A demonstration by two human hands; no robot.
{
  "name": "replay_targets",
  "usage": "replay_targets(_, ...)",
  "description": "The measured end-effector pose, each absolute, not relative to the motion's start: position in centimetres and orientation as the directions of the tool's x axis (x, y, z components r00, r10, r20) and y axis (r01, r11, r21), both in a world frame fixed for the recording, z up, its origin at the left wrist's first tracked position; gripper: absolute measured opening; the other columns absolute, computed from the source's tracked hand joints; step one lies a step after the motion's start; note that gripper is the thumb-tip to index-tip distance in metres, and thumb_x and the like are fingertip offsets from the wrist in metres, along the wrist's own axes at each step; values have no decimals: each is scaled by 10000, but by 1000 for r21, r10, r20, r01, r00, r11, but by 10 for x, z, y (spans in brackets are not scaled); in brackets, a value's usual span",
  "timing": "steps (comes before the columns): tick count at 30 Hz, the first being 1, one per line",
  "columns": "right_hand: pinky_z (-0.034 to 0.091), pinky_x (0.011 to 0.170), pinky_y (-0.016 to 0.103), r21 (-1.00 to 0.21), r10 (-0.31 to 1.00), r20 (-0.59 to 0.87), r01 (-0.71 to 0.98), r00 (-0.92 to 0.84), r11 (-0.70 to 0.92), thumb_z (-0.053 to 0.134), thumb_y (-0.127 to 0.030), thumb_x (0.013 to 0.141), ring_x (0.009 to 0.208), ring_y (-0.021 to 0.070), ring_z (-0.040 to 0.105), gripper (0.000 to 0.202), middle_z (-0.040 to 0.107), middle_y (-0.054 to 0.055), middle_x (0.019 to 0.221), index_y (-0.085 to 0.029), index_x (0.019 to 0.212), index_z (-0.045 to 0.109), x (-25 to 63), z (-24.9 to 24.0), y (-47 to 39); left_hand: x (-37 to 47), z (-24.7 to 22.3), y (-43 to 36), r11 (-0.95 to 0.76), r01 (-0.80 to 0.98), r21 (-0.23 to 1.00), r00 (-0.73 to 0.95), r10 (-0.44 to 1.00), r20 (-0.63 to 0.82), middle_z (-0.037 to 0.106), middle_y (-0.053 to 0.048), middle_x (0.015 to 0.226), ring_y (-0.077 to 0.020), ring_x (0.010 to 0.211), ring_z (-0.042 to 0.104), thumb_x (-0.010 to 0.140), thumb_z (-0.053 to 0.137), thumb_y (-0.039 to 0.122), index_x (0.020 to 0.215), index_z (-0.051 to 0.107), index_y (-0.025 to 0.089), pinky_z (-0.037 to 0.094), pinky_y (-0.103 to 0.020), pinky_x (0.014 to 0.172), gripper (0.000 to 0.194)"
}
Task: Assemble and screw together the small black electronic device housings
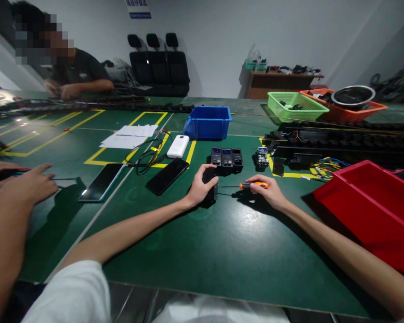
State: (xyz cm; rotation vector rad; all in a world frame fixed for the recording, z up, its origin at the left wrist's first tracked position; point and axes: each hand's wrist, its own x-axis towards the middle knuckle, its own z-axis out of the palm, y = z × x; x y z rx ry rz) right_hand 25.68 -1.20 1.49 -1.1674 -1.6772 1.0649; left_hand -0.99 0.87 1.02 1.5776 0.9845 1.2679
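Observation:
My left hand (202,185) is wrapped round a small black module (210,195) and steadies it on the green table. In my right hand (266,190) is a screwdriver (254,185) with an orange and black handle. Its thin shaft lies level and points left, with the tip at the module's right side; whether it sits on a screw is too small to tell. Just behind my left hand stand several similar black modules (226,158) in a row. Right of that row is another small device (262,158) with a light, partly bare top.
A blue bin (208,122), a white power bank (178,146), a black phone (167,176) and papers (129,136) lie beyond my left arm. A red bin (366,211) stands at right, near a green basket (296,106). A co-worker's hand (30,188) works at far left.

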Motion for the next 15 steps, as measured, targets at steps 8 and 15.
replay_targets(8,436,475,245,-958,963,72,251,-259,139,671,-471,820,516,130,573,320,636,6,590,-165,910,698,252,17,-16,-10,8,9,-234,-86,968,151,958,245,613,-53,1030,-150,800,650,835,631,383,1223,423,227,549,-302,714,467)
replay_targets(15,505,555,271,-954,964,155,220,-216,202,712,-444,797,620,156,640,322,706,48,725,-161,951,716,253,13,-16,-8,8,11,-102,-203,974,171,976,138,679,-67,970,-193,852,704,776,723,379,1241,373,220,568,-345,761,603)
